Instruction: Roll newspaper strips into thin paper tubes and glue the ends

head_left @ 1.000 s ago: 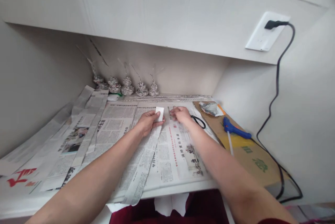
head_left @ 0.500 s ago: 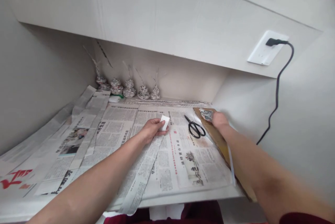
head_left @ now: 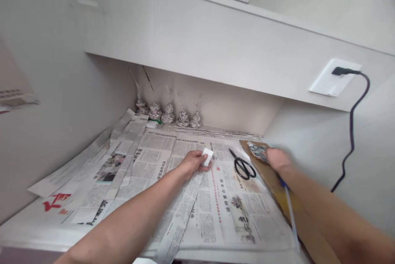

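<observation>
Between the thumb and fingers of my left hand [head_left: 195,162], above the newspaper sheets [head_left: 163,161], is a small white piece of paper [head_left: 207,156]. A long newspaper strip [head_left: 182,218] runs from beneath that hand to the table's front edge. On the right, my right hand [head_left: 278,159] is closed against the edge of a crumpled grey-and-white piece [head_left: 258,151], cloth or paper, lying on a brown cardboard strip [head_left: 271,181]. Its fingertips are hidden. Black-handled scissors [head_left: 243,166] lie between the two hands.
Several coiled paper figures [head_left: 168,113] stand along the back wall, with thin paper rods [head_left: 216,132] in front. More newspaper strips [head_left: 123,144] overlap at left. A low panel [head_left: 197,45] overhangs the back; a black cord [head_left: 352,132] hangs at right.
The view has shifted, so everything sits lower and farther right. My left hand still holds the white paper. My right hand stays by the crumpled piece.
</observation>
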`<state>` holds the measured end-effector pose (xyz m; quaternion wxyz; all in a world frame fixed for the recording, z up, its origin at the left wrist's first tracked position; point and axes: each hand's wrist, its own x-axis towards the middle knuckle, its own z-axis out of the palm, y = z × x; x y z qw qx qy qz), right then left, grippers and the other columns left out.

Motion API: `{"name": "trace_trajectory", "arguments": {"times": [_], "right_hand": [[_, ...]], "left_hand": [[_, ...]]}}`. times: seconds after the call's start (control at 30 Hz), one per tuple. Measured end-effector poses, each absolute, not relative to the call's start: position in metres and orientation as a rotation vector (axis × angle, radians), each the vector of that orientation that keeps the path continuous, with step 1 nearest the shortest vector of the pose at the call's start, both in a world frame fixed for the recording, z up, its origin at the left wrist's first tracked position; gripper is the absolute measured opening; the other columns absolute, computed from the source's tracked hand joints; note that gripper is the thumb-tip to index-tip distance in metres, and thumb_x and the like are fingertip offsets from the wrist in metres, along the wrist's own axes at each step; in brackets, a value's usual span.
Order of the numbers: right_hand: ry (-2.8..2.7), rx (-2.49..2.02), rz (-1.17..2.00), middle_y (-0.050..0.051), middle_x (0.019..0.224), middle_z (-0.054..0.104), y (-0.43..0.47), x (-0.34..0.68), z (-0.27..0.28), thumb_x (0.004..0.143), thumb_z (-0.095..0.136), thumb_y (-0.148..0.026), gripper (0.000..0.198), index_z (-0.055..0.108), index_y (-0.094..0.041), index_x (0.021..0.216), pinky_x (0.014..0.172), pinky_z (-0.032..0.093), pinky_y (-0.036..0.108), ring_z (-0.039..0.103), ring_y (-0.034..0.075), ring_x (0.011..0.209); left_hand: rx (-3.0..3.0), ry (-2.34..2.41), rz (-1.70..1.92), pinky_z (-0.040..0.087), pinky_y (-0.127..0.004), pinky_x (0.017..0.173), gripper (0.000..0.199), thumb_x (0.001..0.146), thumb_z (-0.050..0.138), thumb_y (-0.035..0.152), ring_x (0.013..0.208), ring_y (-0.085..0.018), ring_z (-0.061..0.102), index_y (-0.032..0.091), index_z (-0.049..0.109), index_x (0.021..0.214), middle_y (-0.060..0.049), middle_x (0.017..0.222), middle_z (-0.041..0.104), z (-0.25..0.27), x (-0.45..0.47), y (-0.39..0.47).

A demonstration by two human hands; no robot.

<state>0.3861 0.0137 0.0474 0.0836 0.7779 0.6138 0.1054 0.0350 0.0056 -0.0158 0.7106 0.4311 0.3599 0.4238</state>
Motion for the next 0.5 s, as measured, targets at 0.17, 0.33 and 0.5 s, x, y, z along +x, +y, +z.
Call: {"name": "trace_trajectory", "arguments": {"times": [0.17, 0.33, 0.5], "right_hand": [[1.853, 2.294, 0.288, 0.02, 0.102, 0.067, 0.009, 0.374, 0.045, 0.088, 0.04, -0.014, 0.028, 0.063, -0.01, 0.103, 0.082, 0.042, 0.033, 0.063, 0.026, 0.094], [1.808, 2.378, 0.284, 0.02, 0.094, 0.068, -0.004, 0.354, 0.053, 0.087, 0.04, -0.016, 0.039, 0.05, -0.009, 0.124, 0.071, 0.044, 0.034, 0.065, 0.028, 0.084], [1.955, 2.355, 0.183, 0.018, 0.097, 0.067, -0.041, 0.314, 0.101, 0.084, 0.053, -0.027, 0.032, 0.061, -0.013, 0.112, 0.073, 0.045, 0.033, 0.064, 0.027, 0.088]], "left_hand": [[0.967, 0.795, 0.934, 0.054, -0.024, 0.058, 0.012, 0.083, 0.057, 0.018, 0.062, -0.013, 0.063, 0.008, 0.062, 0.082, -0.008, 0.071, 0.065, -0.014, 0.035, 0.003], [0.961, 0.806, 0.942, 0.055, -0.025, 0.061, 0.012, 0.082, 0.057, 0.018, 0.062, -0.014, 0.064, 0.008, 0.062, 0.079, -0.007, 0.069, 0.065, -0.013, 0.034, 0.004], [0.946, 0.79, 0.947, 0.054, -0.026, 0.06, 0.012, 0.081, 0.06, 0.02, 0.06, -0.014, 0.063, 0.008, 0.062, 0.08, -0.008, 0.07, 0.065, -0.014, 0.035, 0.004]]}}
